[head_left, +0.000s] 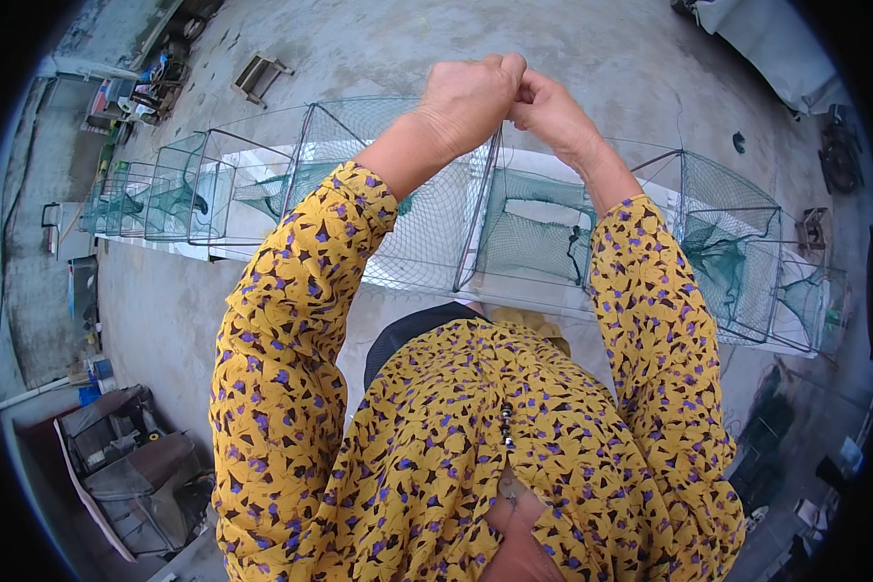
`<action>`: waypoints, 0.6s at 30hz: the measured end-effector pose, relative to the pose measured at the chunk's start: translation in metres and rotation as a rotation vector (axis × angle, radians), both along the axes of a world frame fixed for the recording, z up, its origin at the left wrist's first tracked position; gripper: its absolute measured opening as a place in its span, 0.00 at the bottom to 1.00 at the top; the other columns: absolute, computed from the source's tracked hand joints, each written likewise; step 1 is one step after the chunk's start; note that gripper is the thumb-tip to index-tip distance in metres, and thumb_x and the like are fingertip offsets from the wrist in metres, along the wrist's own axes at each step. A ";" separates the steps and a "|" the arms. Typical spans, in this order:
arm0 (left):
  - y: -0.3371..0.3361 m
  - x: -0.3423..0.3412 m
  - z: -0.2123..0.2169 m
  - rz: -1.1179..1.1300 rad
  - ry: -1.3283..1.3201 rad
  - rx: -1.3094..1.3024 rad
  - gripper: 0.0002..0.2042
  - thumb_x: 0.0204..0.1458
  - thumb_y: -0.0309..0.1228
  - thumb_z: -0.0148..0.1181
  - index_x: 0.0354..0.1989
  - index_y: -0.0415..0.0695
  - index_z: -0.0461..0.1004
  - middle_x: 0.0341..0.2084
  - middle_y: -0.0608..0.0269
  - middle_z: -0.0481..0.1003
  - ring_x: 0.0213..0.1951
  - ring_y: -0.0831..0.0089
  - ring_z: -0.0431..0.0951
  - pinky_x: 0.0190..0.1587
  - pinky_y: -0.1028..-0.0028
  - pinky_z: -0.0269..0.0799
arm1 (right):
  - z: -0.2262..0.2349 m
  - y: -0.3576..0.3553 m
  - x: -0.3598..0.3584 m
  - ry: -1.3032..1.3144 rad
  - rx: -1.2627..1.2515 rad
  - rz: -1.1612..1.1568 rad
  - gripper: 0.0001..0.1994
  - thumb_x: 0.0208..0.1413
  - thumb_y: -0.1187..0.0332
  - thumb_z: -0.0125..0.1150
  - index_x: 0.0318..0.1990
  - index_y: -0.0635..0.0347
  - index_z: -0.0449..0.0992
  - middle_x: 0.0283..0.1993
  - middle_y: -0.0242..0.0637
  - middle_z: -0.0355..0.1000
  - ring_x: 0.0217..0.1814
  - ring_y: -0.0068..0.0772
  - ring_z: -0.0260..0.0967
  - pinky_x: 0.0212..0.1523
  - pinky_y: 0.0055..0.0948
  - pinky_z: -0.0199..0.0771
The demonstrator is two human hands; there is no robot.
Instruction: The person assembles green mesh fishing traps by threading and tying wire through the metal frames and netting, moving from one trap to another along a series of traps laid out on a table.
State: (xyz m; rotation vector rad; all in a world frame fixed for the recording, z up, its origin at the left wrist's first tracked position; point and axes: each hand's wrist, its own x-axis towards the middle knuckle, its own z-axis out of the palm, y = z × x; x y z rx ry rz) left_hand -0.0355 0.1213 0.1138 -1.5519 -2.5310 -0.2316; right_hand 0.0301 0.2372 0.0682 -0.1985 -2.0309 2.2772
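A long green mesh fish trap [538,247] with dark square wire frames stretches from left to right in front of me. Both arms, in yellow patterned sleeves, reach out over its middle. My left hand [470,95] is closed in a pinch, its fingertips meeting those of my right hand [556,118], also pinched closed. They come together at the upper end of one dark wire frame [479,218]. Whatever lies between the fingertips is hidden or too thin to make out. A dark cord-like strip hangs in the mesh right of the middle.
White boards [388,270] lie beneath the trap on the concrete floor. A small wooden stool [260,78] stands beyond it, at the far left. A wheeled vehicle with a dark seat [150,466] is at the lower left. A grey cover [771,48] drapes something at the far right.
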 end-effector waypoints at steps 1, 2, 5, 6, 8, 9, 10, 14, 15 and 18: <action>0.001 0.000 0.001 -0.007 0.000 0.000 0.05 0.45 0.25 0.49 0.31 0.43 0.63 0.27 0.57 0.73 0.30 0.55 0.74 0.28 0.63 0.70 | -0.001 0.002 0.000 0.000 0.000 -0.007 0.11 0.46 0.66 0.62 0.35 0.63 0.72 0.30 0.30 0.69 0.30 0.17 0.63 0.34 0.18 0.66; 0.001 0.001 0.003 -0.011 0.050 0.003 0.05 0.45 0.26 0.49 0.31 0.43 0.63 0.27 0.57 0.73 0.30 0.55 0.74 0.29 0.64 0.70 | -0.003 0.006 0.000 -0.021 -0.029 0.018 0.12 0.47 0.66 0.61 0.36 0.63 0.71 0.31 0.30 0.69 0.31 0.18 0.64 0.35 0.18 0.66; 0.002 0.002 0.001 -0.019 0.118 0.043 0.05 0.45 0.27 0.50 0.30 0.42 0.64 0.26 0.57 0.72 0.30 0.55 0.74 0.30 0.64 0.70 | -0.003 0.009 0.001 -0.070 -0.050 0.035 0.12 0.49 0.65 0.59 0.37 0.62 0.71 0.32 0.30 0.70 0.31 0.18 0.64 0.37 0.18 0.66; 0.002 0.002 0.000 -0.016 0.136 0.084 0.04 0.45 0.27 0.50 0.29 0.42 0.64 0.26 0.56 0.72 0.31 0.55 0.74 0.31 0.64 0.70 | -0.002 0.010 0.002 -0.100 -0.039 0.033 0.11 0.50 0.64 0.58 0.37 0.62 0.71 0.31 0.30 0.70 0.31 0.18 0.64 0.37 0.17 0.66; 0.000 0.005 0.007 0.075 0.045 0.019 0.05 0.45 0.27 0.50 0.30 0.41 0.65 0.25 0.55 0.73 0.31 0.56 0.75 0.31 0.64 0.70 | -0.001 0.010 -0.001 -0.100 -0.053 0.047 0.11 0.50 0.64 0.58 0.36 0.61 0.71 0.31 0.30 0.70 0.31 0.18 0.64 0.37 0.18 0.66; 0.000 0.007 0.009 0.170 -0.045 -0.044 0.05 0.46 0.27 0.50 0.30 0.40 0.65 0.25 0.54 0.73 0.31 0.56 0.75 0.32 0.64 0.70 | -0.001 0.011 -0.001 -0.099 -0.065 0.066 0.11 0.49 0.64 0.59 0.36 0.61 0.71 0.31 0.30 0.70 0.31 0.18 0.64 0.37 0.18 0.67; 0.000 0.006 0.010 0.171 -0.041 -0.045 0.05 0.46 0.27 0.50 0.30 0.40 0.65 0.25 0.54 0.73 0.31 0.56 0.75 0.32 0.64 0.70 | 0.000 0.012 -0.001 -0.095 -0.066 0.067 0.11 0.49 0.64 0.59 0.36 0.61 0.71 0.31 0.30 0.70 0.31 0.18 0.64 0.37 0.18 0.67; -0.005 -0.001 0.003 0.209 -0.271 -0.015 0.05 0.49 0.26 0.48 0.32 0.37 0.66 0.23 0.51 0.73 0.28 0.62 0.76 0.29 0.68 0.71 | 0.001 0.012 -0.003 -0.111 -0.018 0.040 0.08 0.51 0.66 0.57 0.33 0.61 0.70 0.29 0.29 0.69 0.28 0.17 0.64 0.33 0.19 0.68; -0.008 -0.004 -0.001 0.244 -0.419 0.049 0.06 0.51 0.26 0.48 0.33 0.36 0.66 0.23 0.51 0.73 0.27 0.65 0.77 0.27 0.70 0.72 | 0.000 0.011 -0.004 -0.110 -0.037 0.013 0.07 0.52 0.66 0.56 0.32 0.61 0.70 0.28 0.29 0.69 0.27 0.17 0.65 0.31 0.19 0.69; -0.012 -0.005 -0.014 0.228 -0.565 0.179 0.07 0.51 0.27 0.49 0.33 0.35 0.66 0.21 0.56 0.74 0.24 0.73 0.76 0.26 0.75 0.72 | -0.010 0.008 0.001 -0.031 0.031 -0.053 0.06 0.52 0.68 0.54 0.30 0.60 0.68 0.26 0.29 0.69 0.27 0.15 0.65 0.28 0.18 0.69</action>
